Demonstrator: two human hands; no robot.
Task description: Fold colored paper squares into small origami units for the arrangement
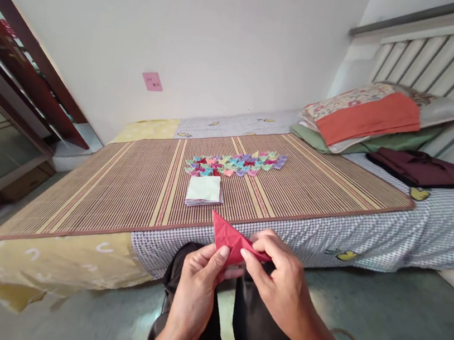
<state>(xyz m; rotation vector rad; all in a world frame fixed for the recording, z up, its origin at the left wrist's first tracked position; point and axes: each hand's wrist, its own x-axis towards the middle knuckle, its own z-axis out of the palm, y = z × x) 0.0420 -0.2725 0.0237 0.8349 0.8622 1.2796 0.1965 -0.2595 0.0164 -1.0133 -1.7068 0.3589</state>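
A sheet of red origami paper (pixel 226 236), folded into a pointed, roughly triangular shape with creases, is held above my lap. My left hand (pixel 203 271) pinches its lower left edge, thumb on top and fingers beneath. On the other side, my right hand (pixel 276 267) grips the right part between thumb and fingers. The paper's right tip is partly hidden by that hand. Beyond my hands, a stack of square paper (pixel 204 189) with a pale sheet on top lies on the mat. Behind it sit rows of small folded paper pieces (pixel 236 163) in many colours.
A striped bamboo mat (pixel 123 189) covers the bed, over a checked sheet (pixel 310 241) and a yellow cloth (pixel 70 260). Pillows (pixel 369 119) and a folded maroon cloth (pixel 425 172) lie at the right by the headboard (pixel 447 71). A pink paper (pixel 152 81) is on the wall.
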